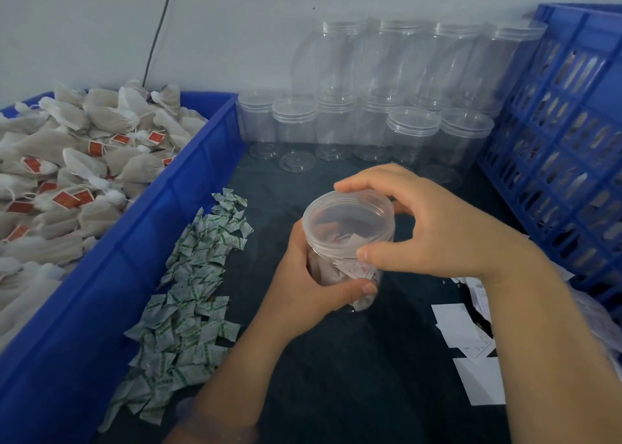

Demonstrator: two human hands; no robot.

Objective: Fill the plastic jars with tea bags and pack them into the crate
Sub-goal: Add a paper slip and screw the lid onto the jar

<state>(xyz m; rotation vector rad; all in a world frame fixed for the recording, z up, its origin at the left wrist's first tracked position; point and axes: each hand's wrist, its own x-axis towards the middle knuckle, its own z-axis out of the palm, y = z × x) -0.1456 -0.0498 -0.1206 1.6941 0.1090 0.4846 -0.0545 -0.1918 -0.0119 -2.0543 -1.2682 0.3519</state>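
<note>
A clear plastic jar (340, 268) holding tea bags stands tilted in the middle of the dark table. My left hand (303, 282) grips its body from the left, thumb across the front. A clear lid (348, 216) sits on its mouth, and my right hand (420, 221) curls over the lid's rim from the right. Tea bags (67, 161) with red tags fill the blue bin (161, 214) on the left. The blue slatted crate (565, 134) stands at the right.
Several empty clear jars (370, 127) stand in two stacked rows against the back wall. Small white-green sachets (188, 289) lie in a strip beside the bin. White paper slips (471, 352) lie at the right, near the crate.
</note>
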